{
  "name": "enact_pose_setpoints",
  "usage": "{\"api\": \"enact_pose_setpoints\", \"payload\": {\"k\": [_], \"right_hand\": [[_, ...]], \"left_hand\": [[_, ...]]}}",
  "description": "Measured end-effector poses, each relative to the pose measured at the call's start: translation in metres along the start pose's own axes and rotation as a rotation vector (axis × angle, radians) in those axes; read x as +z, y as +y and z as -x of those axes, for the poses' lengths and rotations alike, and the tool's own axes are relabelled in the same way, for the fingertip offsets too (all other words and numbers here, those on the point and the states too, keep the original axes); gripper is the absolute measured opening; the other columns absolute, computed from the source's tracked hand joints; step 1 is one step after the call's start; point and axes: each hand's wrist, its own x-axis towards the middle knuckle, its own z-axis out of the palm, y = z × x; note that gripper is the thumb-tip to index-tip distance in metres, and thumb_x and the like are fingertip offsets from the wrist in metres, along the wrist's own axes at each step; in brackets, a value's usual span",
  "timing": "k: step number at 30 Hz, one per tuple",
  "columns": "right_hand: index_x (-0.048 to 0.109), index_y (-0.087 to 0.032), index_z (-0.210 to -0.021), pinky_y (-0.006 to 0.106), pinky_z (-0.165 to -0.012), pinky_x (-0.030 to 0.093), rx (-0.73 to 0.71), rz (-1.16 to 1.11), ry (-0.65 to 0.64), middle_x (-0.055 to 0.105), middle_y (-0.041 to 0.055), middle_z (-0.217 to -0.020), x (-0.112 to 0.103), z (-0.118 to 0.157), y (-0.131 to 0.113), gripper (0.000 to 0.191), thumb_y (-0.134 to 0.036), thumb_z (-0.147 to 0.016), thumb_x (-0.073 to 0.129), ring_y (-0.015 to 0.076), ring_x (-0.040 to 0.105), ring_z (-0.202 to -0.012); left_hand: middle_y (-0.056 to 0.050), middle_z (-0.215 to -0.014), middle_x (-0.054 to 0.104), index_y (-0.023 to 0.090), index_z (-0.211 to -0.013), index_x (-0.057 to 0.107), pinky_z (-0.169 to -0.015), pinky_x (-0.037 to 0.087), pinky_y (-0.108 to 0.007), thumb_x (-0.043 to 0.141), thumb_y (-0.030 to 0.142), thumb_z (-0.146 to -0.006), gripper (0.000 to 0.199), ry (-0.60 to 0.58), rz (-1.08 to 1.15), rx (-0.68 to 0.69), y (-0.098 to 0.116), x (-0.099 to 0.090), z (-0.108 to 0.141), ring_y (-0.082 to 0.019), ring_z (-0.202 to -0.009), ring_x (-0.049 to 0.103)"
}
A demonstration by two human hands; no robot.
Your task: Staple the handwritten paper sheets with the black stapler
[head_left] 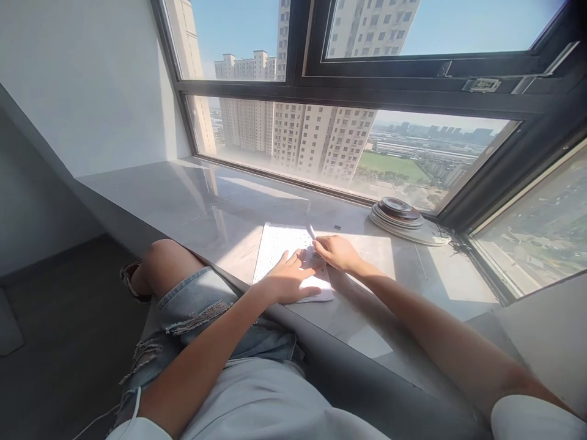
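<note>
A white sheet or pad of paper with rows of dark writing lies on the sunlit windowsill. My left hand rests flat across its lower part, fingers spread. At the paper's right edge, my right hand is closed around a pen, whose pale upper end sticks up past the fingers. The pen's tip is hidden by the hand, so I cannot tell whether it touches the paper.
A stack of round plates or lids stands at the right, by the window frame. A small dark piece lies beyond my right hand. The sill's front edge runs along my body. My bent knee is at the left.
</note>
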Motion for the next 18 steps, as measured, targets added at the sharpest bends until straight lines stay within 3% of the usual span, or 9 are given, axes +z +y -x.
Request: {"api": "enact_pose_setpoints", "payload": {"k": [7, 13, 18], "right_hand": [[0.053, -0.022, -0.072, 0.032, -0.064, 0.032, -0.023, -0.004, -0.013, 0.063, 0.0036, -0.071, 0.000, 0.000, 0.002, 0.045, -0.044, -0.109, 0.039, 0.0177, 0.050, -0.064], [0.055, -0.022, -0.072, 0.033, -0.065, 0.033, -0.014, -0.030, -0.013, 0.066, 0.0048, -0.074, 0.000, 0.000, 0.002, 0.044, -0.043, -0.109, 0.041, 0.0185, 0.053, -0.066], [0.055, -0.023, -0.073, 0.033, -0.066, 0.034, -0.036, -0.030, -0.010, 0.065, 0.0049, -0.075, 0.001, 0.000, 0.001, 0.043, -0.042, -0.109, 0.041, 0.0194, 0.054, -0.070]], "left_hand": [[0.000, -0.181, 0.008, 0.043, -0.172, 0.023, -0.132, -0.001, -0.071, 0.047, 0.065, -0.106, 0.073, -0.036, 0.040, 0.016, 0.000, -0.001, -0.015, -0.038, -0.168, 0.004], [0.000, -0.181, 0.010, 0.037, -0.166, 0.042, -0.134, -0.003, -0.067, 0.046, 0.068, -0.105, 0.068, -0.034, 0.027, 0.022, -0.005, 0.003, -0.021, -0.037, -0.168, 0.004], [-0.002, -0.181, 0.010, 0.035, -0.167, 0.040, -0.134, -0.004, -0.065, 0.045, 0.068, -0.106, 0.070, -0.047, 0.022, 0.017, -0.007, 0.003, -0.023, -0.035, -0.168, 0.003]]}}
